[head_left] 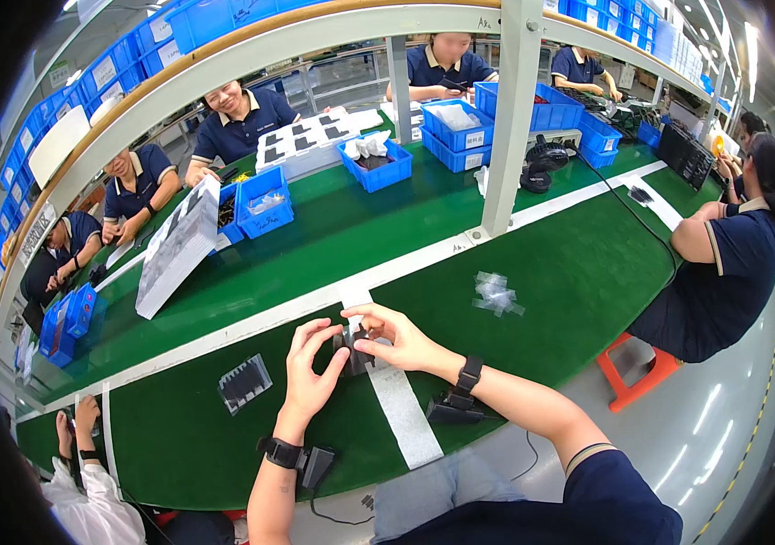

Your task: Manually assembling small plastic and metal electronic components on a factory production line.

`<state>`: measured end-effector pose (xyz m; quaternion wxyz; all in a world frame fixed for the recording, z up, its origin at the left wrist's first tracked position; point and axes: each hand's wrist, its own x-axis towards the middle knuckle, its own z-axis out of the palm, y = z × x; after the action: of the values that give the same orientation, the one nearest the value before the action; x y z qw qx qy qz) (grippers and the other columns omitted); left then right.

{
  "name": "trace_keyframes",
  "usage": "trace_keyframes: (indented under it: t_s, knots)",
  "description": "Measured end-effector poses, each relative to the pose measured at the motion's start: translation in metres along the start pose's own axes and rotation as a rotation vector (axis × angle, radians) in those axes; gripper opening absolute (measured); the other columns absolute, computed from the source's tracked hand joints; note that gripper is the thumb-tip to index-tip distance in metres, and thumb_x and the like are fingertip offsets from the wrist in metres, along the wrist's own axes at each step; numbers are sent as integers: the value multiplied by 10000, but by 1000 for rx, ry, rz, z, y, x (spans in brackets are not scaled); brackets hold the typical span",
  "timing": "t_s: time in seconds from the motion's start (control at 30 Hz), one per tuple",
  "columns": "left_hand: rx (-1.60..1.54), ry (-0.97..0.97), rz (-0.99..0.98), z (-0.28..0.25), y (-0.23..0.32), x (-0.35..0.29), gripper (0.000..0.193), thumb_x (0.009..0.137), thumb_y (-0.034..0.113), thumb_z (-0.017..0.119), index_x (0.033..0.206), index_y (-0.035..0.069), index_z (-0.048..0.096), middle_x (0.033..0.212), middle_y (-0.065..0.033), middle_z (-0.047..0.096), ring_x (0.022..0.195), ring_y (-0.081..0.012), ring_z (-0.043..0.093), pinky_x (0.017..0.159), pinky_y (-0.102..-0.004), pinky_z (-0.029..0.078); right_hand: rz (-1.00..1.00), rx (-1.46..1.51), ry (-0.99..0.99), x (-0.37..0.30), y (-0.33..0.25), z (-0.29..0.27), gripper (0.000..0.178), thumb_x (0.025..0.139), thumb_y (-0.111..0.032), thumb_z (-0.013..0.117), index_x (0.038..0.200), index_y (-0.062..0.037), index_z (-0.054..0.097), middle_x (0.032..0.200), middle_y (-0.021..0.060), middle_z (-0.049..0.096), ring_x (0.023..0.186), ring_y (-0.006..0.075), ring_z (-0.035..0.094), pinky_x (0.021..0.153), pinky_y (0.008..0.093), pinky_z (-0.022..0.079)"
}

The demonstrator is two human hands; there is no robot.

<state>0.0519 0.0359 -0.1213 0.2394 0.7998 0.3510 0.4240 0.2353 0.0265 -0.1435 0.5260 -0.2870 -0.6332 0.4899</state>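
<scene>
Over the green table, a small dark, shiny part [355, 351] is between my two hands. Its exact kind is unclear, as my fingers cover much of it. My left hand [310, 368] curls thumb and forefinger against its left side. From the right, my right hand [398, 340] grips it with thumb and fingers. A clear plastic bag holding several dark strips [245, 384] lies to the left of my left hand. Farther off to the right rests a small pile of clear plastic pieces [497, 294].
White strips [251, 334] cross the green tabletop [551, 336]. A metal post [502, 118] rises ahead. Blue bins [376, 163] and a leaning white foam stack [178, 250] stand beyond. Black devices [454, 411] sit by my wrists. Co-workers sit around; an orange stool [635, 372] is at right.
</scene>
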Motion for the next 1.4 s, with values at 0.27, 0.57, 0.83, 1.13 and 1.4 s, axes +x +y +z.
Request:
trace_keyframes:
  t_s: [0.27,0.57,0.83,1.13,1.4]
  knots:
    - [-78,-29,-63,3,-8,-4,217,755,89,666,949,3,619,1107,-129,547,1048,-266,533,894,-360,419,-54,-109,30,3,11,-1,431,809,-66,624,1221,-84,499,776,-18,528,734,65,505,662,242,436]
    - [-7,-47,-47,3,-4,-7,140,781,74,633,896,-2,609,1093,-115,563,1034,-251,541,888,-349,418,-63,-274,65,1,3,-4,404,801,-96,649,1185,-73,527,795,20,580,743,99,553,675,263,472]
    - [72,77,-51,1,-8,-3,172,781,105,643,918,4,617,1054,-127,575,1004,-268,558,875,-345,424,-16,-271,277,4,13,-10,263,863,-106,536,1115,-35,538,809,43,567,736,108,531,665,261,443]
    - [69,125,-58,3,-17,-2,169,754,100,683,880,5,622,1041,-103,584,986,-242,566,857,-332,433,-50,-345,254,4,11,-12,237,861,-124,543,1087,-57,567,826,44,581,766,124,548,655,259,427]
    - [76,61,-84,2,-14,-1,116,772,96,663,818,-4,628,1046,-116,580,980,-245,568,843,-325,435,-139,-459,169,4,-6,-7,324,823,-66,553,1146,-57,536,963,70,516,851,149,519,722,279,437]
